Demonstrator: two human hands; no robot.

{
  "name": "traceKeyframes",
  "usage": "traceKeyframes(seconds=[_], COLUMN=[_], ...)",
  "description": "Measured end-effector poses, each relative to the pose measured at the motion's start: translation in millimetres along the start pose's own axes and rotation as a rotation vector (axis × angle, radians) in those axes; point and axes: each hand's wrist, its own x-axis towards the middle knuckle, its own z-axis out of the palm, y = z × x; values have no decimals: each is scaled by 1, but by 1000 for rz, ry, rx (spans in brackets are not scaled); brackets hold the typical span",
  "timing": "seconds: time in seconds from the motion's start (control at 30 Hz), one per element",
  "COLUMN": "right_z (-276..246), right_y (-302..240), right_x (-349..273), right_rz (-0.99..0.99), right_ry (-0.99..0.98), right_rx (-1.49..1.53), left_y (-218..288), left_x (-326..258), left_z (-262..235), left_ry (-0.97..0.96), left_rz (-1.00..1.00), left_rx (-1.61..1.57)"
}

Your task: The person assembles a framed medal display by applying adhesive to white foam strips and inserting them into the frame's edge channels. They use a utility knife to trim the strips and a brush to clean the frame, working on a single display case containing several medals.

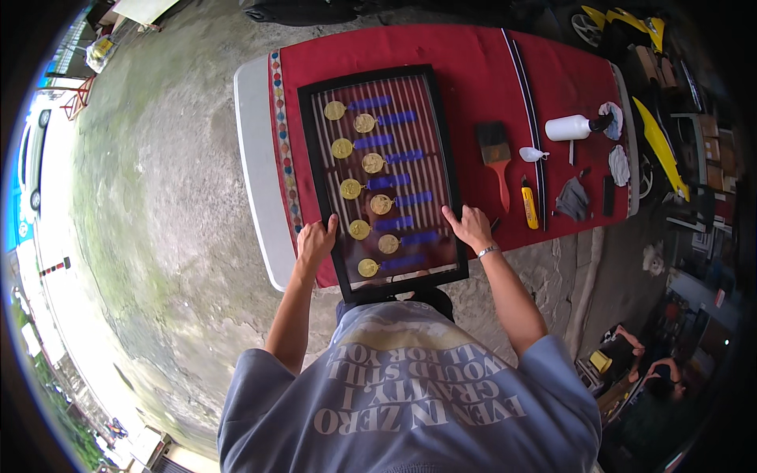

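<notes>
A black display frame [444,150] with a glass front lies over the red cloth, its near end reaching past the table's front edge toward my body. Inside it are several gold medals [382,204] on blue ribbons [406,179], set in two staggered columns over a striped backing. My left hand [317,241] grips the frame's left side near the close corner. Around the right side, my right hand [471,229] is closed, its thumb on the front border. A metal band circles that wrist. The fingers beneath the frame are hidden in both hands.
Right of the frame lie a paintbrush [496,158], a yellow utility knife [529,206], a white scoop [534,154], a white spray bottle [568,128], a grey cloth [572,199] and white rags [618,165]. The red cloth [481,71] covers a white table [254,173]. Another person [658,370] is at lower right.
</notes>
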Motion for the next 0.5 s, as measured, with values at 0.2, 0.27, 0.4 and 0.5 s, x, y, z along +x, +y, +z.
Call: traceKeyframes(seconds=[0.2,0.27,0.4,0.5], right_z=[-13,-13,-7,5], right_y=[-15,-11,-20,-36], right_x=[-3,-3,-26,-83], right_rz=[3,13,103,289], right_ry=[44,15,236,583], right_rx=[-54,-105,14,307], left_y=[-7,-5,-1,4], left_x=[3,4,1,-9], left_z=[3,2,-2,-8], left_ry=[16,20,-41,-50], left_rz=[80,83,34,3], left_rx=[62,50,48,-14])
